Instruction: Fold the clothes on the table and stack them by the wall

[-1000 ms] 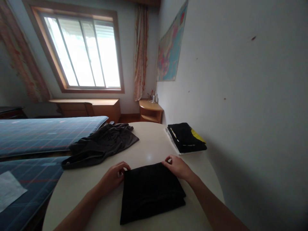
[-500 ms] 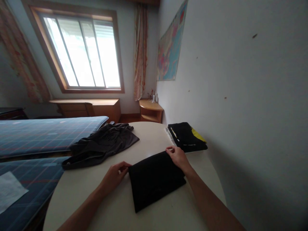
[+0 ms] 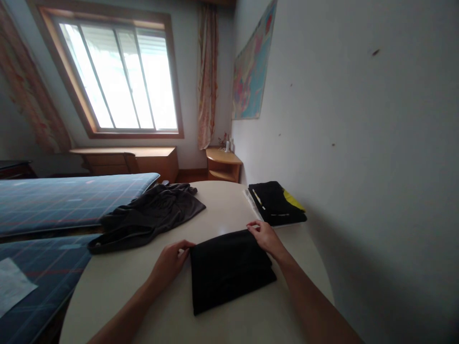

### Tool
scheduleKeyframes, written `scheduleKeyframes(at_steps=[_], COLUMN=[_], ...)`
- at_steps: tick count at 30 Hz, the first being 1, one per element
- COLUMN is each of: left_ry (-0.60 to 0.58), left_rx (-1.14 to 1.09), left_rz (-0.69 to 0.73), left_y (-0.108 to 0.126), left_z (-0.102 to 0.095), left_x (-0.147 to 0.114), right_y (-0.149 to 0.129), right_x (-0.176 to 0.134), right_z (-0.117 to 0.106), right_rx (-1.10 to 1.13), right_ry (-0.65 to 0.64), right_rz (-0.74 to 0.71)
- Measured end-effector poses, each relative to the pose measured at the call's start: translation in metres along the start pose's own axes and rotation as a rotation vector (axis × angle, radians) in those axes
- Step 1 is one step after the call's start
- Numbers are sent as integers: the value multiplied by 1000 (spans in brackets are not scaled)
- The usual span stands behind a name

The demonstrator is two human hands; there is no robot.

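A folded black garment point(image 3: 229, 272) lies in front of me on the pale round table point(image 3: 168, 306). At its far left corner, my left hand point(image 3: 173, 260) pinches the cloth between thumb and fingers. My right hand point(image 3: 266, 237) is closed on the far right corner of the same garment, thumb against fingers. Just beyond the right hand sits a folded stack of black clothing with a yellow patch point(image 3: 274, 203). Farther left, a crumpled dark grey garment point(image 3: 154, 215) hangs partly over the table's edge.
Two blue plaid mattresses point(image 3: 71, 200) border the table on the left, with a white sheet point(image 3: 14, 284) on the nearer one. A white wall point(image 3: 387, 167) rises close on the right. A wooden desk point(image 3: 143, 160) and a corner shelf point(image 3: 225, 160) stand beneath the window.
The black garment has turned slightly, its near left corner shifting left. Both hands keep their hold at the far corners. The view has shifted slightly.
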State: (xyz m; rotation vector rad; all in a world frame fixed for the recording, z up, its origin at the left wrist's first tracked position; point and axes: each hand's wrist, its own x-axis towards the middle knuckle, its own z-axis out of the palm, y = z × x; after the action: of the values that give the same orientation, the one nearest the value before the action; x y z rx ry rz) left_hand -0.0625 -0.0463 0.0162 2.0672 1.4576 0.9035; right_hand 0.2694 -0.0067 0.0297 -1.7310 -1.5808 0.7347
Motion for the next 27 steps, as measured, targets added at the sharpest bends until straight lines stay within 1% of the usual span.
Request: scheduleKeyframes(at_steps=[2, 4, 7, 8, 9, 10, 14, 16, 17, 19, 20, 22, 24, 27], left_ry=[15, 56, 166, 183, 172, 139, -126, -238, -279, -318, -315, -285, -248, -172], left_rx=[27, 59, 84, 90, 103, 124, 273, 330, 348, 372, 380, 401, 426, 454], left_rz=[-28, -17, 108, 162, 212, 256, 408, 474, 504, 541, 543, 517, 478, 424], left_y=[-3, -4, 3, 9, 17, 27, 65, 75, 76, 75, 72, 65, 56, 46], left_z=[1, 2, 4, 5, 7, 9, 28, 39, 45, 53, 56, 59, 62, 64], left_x=[1, 1, 0, -2, -4, -6, -18, -22, -23, -22, -21, -17, -13, -7], right_y=[-1, -1, -3, -3, -4, -4, 0, 5, 7, 8, 8, 3, -2, -7], right_x=[-1, -3, -10, -14, -17, -20, -30, -30, -29, -26, -24, -21, -20, -23], right_z=[3, 5, 7, 6, 5, 3, -1, 2, 4, 10, 13, 17, 18, 14], right_rx=[-1, 1, -18, -35, -52, -65, -39, -29, -36, -64, -79, -103, -123, -158], right_ry=[-3, -20, -17, -13, -16, -28, -108, -97, -70, 10, 50, 106, 133, 179], right_rz=[10, 23, 5, -20, -46, -68, -112, -187, -231, -299, -325, -368, -393, -370])
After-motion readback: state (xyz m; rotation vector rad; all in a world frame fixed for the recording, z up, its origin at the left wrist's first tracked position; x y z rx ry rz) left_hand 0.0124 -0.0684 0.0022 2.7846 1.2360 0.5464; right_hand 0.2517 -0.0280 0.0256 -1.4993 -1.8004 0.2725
